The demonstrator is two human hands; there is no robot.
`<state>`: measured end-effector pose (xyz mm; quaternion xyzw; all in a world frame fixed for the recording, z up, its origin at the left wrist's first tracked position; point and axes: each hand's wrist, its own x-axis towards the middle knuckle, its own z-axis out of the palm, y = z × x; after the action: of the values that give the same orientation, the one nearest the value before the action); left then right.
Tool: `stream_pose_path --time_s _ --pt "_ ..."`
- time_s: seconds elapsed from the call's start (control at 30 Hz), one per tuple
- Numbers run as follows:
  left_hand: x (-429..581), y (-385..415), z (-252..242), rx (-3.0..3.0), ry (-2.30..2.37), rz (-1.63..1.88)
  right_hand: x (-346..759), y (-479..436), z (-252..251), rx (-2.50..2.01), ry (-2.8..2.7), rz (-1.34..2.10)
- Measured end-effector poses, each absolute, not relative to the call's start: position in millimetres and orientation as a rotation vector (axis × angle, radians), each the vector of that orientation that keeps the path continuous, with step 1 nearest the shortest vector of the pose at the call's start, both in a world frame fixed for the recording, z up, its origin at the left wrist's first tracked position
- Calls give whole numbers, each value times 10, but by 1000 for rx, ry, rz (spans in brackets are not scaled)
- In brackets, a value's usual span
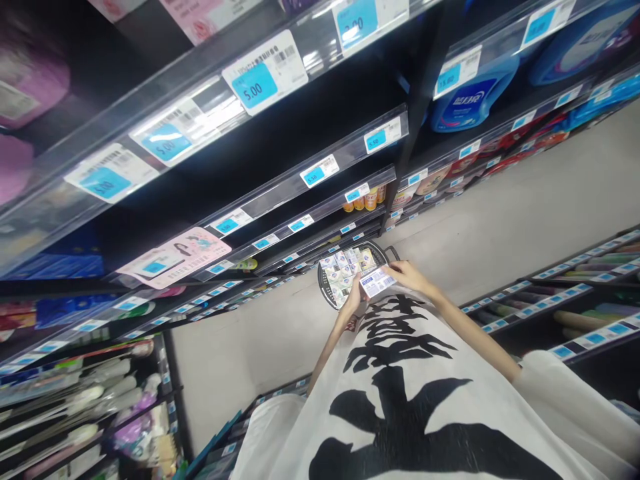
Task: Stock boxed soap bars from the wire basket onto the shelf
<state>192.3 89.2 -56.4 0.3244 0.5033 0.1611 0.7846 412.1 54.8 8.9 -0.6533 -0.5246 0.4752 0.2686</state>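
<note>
In front of my shirt I hold a small white packet [377, 283] with blue print and what looks like a barcode. My left hand [354, 297] grips its left edge, and the fingers of my right hand [406, 275] pinch its upper right corner. Just beyond and below it is a dark oval shopping basket [326, 295] with a handle. Several similar white packets [345, 265] with blue and yellow marks fill much of the basket. The kind of goods inside the packets cannot be made out.
Tall dark shelves [320, 143] with price tags rise at the left and ahead. Blue bottles [470, 100] stand at the upper right, yellow cans [370, 200] lower down. Grey floor [500, 233] runs between these and a low shelf [565, 293] at the right.
</note>
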Motion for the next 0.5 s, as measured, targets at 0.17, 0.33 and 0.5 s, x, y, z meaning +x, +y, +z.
stream_pose_path --time_s 0.17,0.33,0.5 --pt "1926 956 -520 715 1092 338 4101 584 33 -1727 -1357 1307" --pt "1926 1048 -431 749 1039 326 4061 626 -66 -1635 -1265 1280" --pt "1935 1093 -265 775 981 347 3954 661 -112 -1581 -1349 1258"
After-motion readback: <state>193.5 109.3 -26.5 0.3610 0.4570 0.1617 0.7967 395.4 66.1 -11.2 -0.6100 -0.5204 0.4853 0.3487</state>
